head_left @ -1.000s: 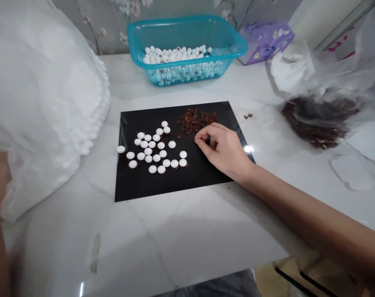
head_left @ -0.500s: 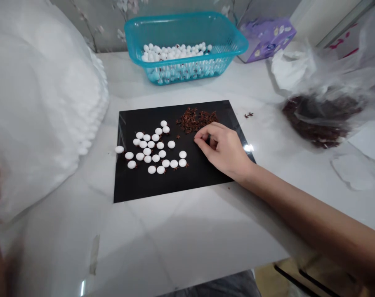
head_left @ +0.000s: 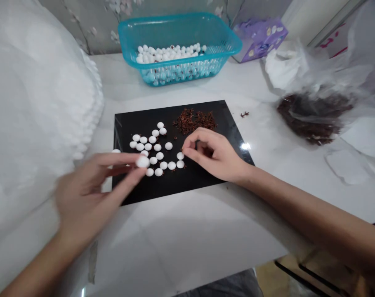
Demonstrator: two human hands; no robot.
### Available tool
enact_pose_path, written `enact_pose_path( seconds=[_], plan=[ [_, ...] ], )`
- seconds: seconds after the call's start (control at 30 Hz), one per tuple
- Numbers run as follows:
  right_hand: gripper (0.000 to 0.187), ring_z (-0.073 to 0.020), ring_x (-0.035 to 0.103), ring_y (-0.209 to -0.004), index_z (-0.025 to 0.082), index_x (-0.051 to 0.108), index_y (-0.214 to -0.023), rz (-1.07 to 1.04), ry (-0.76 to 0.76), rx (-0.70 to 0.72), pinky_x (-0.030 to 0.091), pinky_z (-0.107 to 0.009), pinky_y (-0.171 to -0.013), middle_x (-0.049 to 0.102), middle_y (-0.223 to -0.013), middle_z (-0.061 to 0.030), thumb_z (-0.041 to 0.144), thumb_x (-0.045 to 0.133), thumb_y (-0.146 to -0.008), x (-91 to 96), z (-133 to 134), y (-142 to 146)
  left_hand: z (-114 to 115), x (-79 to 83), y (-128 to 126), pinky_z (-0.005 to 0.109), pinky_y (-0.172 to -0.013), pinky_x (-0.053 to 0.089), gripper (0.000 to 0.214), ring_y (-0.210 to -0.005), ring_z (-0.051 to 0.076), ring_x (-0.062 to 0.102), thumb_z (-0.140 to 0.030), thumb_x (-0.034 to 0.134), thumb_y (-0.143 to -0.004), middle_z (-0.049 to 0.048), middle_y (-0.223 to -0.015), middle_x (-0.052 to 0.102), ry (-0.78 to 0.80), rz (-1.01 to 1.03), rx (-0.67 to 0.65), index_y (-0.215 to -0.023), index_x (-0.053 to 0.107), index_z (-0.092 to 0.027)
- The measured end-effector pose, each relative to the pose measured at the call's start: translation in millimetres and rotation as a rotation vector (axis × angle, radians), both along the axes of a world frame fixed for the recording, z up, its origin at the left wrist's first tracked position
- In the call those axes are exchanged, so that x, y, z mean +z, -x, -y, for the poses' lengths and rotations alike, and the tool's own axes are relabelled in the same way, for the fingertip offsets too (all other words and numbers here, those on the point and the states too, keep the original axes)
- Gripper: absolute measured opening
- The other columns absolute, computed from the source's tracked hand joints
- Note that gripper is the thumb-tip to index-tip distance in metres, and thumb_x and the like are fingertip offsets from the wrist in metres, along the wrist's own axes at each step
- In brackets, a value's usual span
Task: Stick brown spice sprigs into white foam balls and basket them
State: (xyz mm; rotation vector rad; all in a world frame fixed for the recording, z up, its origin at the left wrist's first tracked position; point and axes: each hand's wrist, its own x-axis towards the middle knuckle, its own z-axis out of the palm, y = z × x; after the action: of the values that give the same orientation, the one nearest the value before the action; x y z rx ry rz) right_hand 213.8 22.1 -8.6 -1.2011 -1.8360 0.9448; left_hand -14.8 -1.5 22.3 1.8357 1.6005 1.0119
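My left hand (head_left: 97, 185), slightly blurred, pinches a white ball (head_left: 142, 161) between thumb and fingertips above the left part of a black board (head_left: 131, 194). My right hand (head_left: 210, 152) hovers over the board's right side, thumb and forefinger pinched on a small brown piece (head_left: 182, 150) that barely shows. Several white balls (head_left: 168, 146) lie on the board, some with brown star-like pieces beneath them. Behind my right hand is a heap of loose brown star-like pieces (head_left: 195, 121).
A teal basket (head_left: 181, 66) holding many white balls stands at the back, beside a purple box (head_left: 260, 39). On the left bulges a large bag of white balls (head_left: 41, 103). To the right lies a clear bag of dark brown pieces (head_left: 314, 117). Two stray pieces (head_left: 244, 114) lie nearby.
My left hand has come in from the left edge, from beside the large bag, with a white ball. My right hand has shifted slightly left and down, away from the brown heap.
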Motion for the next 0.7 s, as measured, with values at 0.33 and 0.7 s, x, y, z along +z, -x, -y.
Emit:
enact_pose_path(
  seconds=[0.33, 0.7],
  plan=[
    [0.01, -0.0066, 0.036, -0.057, 0.016, 0.051, -0.078, -0.273, 0.289, 0.298, 0.033, -0.021, -0.05, 0.042, -0.073, 0.0021, 0.024, 0.052, -0.084, 7.7, 19, 16, 0, -17.1, -14, 0.012, -0.063, 0.052, 0.012, -0.07, 0.008, 0.064, -0.03, 0.069, -0.071, -0.0057, -0.08, 0.071, 0.269, 0.181, -0.17, -0.083, 0.07, -0.03],
    [0.01, -0.0051, 0.034, -0.055, 0.014, 0.053, -0.08, -0.292, 0.267, 0.309, 0.032, -0.019, -0.049, 0.042, -0.071, 0.0029, 0.023, 0.053, -0.085, 4.7, 16, 16, 3, -16.5, -16, 0.011, -0.065, 0.052, 0.012, -0.07, 0.007, 0.065, -0.026, 0.071, -0.07, -0.0053, -0.081, 0.071, 0.286, 0.217, -0.184, -0.082, 0.07, -0.027]
  ],
)
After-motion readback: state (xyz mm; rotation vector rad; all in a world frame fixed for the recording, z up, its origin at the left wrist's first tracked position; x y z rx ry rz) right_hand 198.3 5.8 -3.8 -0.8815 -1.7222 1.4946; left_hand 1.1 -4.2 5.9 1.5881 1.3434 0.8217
